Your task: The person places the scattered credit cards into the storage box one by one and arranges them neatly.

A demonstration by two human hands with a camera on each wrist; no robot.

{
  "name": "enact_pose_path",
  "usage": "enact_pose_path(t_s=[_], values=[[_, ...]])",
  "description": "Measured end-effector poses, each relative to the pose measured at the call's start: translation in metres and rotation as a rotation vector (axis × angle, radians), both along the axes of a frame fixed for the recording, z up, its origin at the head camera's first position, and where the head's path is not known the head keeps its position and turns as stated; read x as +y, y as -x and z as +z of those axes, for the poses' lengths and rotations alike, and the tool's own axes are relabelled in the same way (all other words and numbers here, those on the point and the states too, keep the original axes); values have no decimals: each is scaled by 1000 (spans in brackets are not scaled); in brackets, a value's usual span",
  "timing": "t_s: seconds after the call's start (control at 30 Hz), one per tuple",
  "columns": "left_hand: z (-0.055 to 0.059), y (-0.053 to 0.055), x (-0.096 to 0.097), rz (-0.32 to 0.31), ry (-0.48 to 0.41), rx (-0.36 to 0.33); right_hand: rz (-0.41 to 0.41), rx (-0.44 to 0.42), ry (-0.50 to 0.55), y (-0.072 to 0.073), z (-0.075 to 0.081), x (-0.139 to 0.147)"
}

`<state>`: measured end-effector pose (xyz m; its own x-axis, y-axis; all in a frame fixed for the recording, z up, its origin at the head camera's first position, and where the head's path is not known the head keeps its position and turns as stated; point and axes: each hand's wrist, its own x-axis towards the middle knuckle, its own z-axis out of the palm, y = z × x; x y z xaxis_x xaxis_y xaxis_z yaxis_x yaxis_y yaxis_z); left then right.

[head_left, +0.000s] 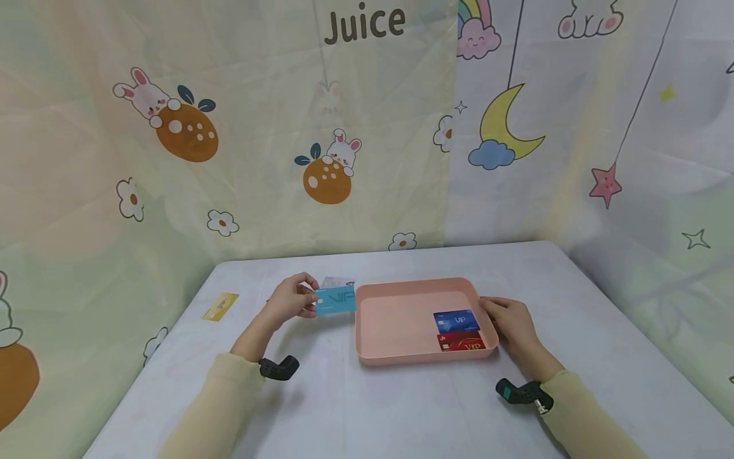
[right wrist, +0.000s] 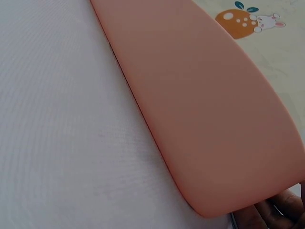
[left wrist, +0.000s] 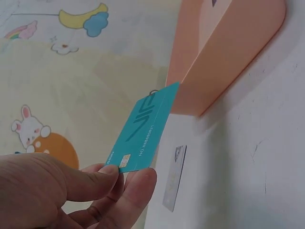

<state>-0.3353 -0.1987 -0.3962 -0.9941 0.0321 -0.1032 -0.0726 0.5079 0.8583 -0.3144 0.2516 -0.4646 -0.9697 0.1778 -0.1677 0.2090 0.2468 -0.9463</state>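
Between thumb and fingers, my left hand [head_left: 290, 298] pinches a teal VIP card [head_left: 336, 300] by one end. The card is raised above the table, its far end by the left wall of a pink tray [head_left: 395, 354]. In the left wrist view, the teal card [left wrist: 143, 129] shows a chip and a printed number. My right hand [head_left: 512, 322] holds the tray at its right side; the right wrist view shows only part of its fingers [right wrist: 286, 205] at the tray wall. A blue VIP card [head_left: 457, 321] and a red VIP card [head_left: 461, 342] lie inside, at the tray's right.
Behind the teal card, a pale silvery card [head_left: 338, 282] lies on the white table [head_left: 321, 408], partly hidden. A gold card [head_left: 220, 306] lies near the table's left edge. Printed cloth [head_left: 258, 159] hangs behind the table.
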Motion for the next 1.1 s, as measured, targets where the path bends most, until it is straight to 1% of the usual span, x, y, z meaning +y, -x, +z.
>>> enact_pose_path(t_s=[0.23,0.43,0.6,0.87,1.1], values=[[2,2,14,-9,0,-1,-1,3,-6,-1,1,0],[5,2,25,-28,-11,4,-2,2,-3,0,0,-1],[8,3,34,-33,-1,4,-7,-6,-3,0,1,-1],[4,7,44,-54,-22,16,-7,-5,-4,1,2,-1],[3,9,55,-89,-27,27,-1,5,3,-2,3,-1]])
